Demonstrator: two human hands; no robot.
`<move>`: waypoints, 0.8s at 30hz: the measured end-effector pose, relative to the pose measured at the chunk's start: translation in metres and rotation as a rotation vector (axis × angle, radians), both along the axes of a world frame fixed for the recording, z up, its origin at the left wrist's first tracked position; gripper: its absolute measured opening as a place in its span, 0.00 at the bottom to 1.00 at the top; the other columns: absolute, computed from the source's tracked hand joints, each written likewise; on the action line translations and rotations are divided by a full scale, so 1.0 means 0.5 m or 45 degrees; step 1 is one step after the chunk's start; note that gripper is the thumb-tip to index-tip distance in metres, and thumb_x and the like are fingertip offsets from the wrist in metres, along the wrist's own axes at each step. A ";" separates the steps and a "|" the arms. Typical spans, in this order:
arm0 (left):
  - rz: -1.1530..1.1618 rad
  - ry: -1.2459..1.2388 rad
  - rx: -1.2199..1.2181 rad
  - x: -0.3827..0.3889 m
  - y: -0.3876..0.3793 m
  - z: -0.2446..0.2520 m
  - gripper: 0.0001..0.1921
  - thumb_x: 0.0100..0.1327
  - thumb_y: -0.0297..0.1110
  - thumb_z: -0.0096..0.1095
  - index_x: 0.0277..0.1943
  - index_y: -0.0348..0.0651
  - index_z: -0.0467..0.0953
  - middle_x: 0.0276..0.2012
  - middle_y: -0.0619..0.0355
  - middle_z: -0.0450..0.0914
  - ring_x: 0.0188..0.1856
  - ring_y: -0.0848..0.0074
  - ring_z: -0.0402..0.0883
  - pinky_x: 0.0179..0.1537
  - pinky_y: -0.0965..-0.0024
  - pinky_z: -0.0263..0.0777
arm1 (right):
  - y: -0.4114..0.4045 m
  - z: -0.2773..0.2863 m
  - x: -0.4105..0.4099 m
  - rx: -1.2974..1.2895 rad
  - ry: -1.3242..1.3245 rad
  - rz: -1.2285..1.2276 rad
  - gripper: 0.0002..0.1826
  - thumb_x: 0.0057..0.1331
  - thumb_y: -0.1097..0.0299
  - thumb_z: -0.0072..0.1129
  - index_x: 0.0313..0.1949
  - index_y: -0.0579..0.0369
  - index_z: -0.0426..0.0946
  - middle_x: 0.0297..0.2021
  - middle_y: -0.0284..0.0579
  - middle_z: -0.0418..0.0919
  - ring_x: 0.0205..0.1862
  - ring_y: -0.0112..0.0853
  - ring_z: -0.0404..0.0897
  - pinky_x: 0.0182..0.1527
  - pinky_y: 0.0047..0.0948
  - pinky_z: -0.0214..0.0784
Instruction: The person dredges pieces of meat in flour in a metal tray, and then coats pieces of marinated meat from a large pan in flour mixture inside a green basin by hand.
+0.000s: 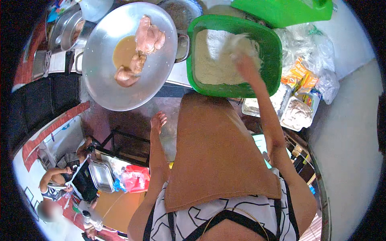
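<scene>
My right hand [245, 64] is over the pale flour-like powder [214, 66] in a green plastic basin [193, 81]. Motion blurs the hand and a whitish patch at its fingers, so what it holds cannot be told. Below the rim of a wide metal pan, my left hand [158, 121] hangs with bare, slightly parted fingers. Inside that metal pan [99, 69] lie a large raw chicken piece [149, 36] and smaller raw pieces [126, 76], beside a pool of brownish liquid [123, 49]. A brown apron [217, 150] covers my front.
Right of the basin are clear plastic bags [313, 48], orange bread crumb packets [298, 73] and a plastic tub [297, 113] of white stuff. A green container [289, 10] stands behind. At lower left, a person [55, 180] is near a table with a metal tray [102, 176].
</scene>
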State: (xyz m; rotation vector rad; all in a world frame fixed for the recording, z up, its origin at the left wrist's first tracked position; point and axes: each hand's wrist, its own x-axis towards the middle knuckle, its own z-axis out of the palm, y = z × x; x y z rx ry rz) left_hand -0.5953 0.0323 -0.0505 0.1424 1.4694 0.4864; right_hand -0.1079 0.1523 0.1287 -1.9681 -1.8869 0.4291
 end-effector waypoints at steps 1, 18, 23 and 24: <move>-0.001 0.020 -0.029 -0.001 0.001 -0.003 0.21 0.65 0.43 0.48 0.57 0.41 0.67 0.49 0.52 0.74 0.43 0.67 0.79 0.43 0.66 0.75 | -0.007 -0.018 -0.031 -0.142 0.062 0.090 0.19 0.65 0.63 0.47 0.51 0.61 0.69 0.50 0.60 0.71 0.52 0.50 0.71 0.56 0.39 0.61; -0.139 -0.085 0.043 -0.024 0.064 -0.067 0.19 0.66 0.42 0.45 0.56 0.44 0.67 0.50 0.52 0.75 0.42 0.66 0.79 0.42 0.67 0.75 | 0.076 -0.013 -0.150 -0.071 -0.242 0.253 0.17 0.53 0.68 0.56 0.42 0.63 0.72 0.42 0.58 0.72 0.47 0.51 0.70 0.51 0.45 0.64; -0.177 -0.045 -0.009 -0.009 0.074 -0.054 0.19 0.66 0.42 0.45 0.57 0.44 0.66 0.52 0.51 0.73 0.44 0.65 0.78 0.43 0.66 0.73 | 0.095 -0.024 -0.185 -0.063 -0.434 0.175 0.18 0.52 0.67 0.56 0.42 0.62 0.72 0.42 0.56 0.73 0.47 0.50 0.71 0.50 0.45 0.65; -0.173 -0.042 -0.007 -0.014 0.071 -0.058 0.19 0.66 0.42 0.45 0.57 0.44 0.66 0.52 0.51 0.73 0.44 0.65 0.78 0.43 0.66 0.73 | 0.096 -0.013 -0.177 -0.060 -0.431 0.178 0.18 0.52 0.67 0.56 0.42 0.62 0.72 0.42 0.56 0.73 0.47 0.50 0.71 0.50 0.45 0.65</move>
